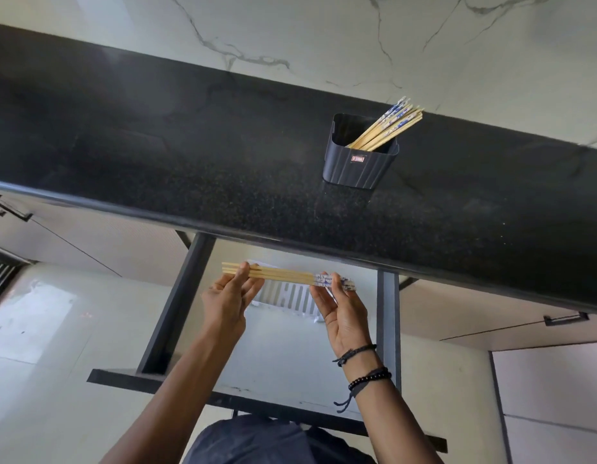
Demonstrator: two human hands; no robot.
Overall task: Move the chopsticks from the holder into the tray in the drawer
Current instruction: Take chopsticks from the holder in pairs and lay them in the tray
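both hands, the left hand (228, 298) and the right hand (340, 308), have their fingers pinched on a bundle of chopsticks (283, 275) held level, long axis left to right, patterned ends pointing right, over the open drawer (176, 306) and its white tray (290, 298). farther back on the dark table (190, 155), the black holder (359, 162) keeps more chopsticks (387, 123) leaning up and to the right.

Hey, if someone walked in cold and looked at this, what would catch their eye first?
First, the bundle of chopsticks held level between the left hand and right hand, just above the white slotted tray in the open drawer. Next, the dark holder on the black counter, up and to the right, with more chopsticks leaning out of it.
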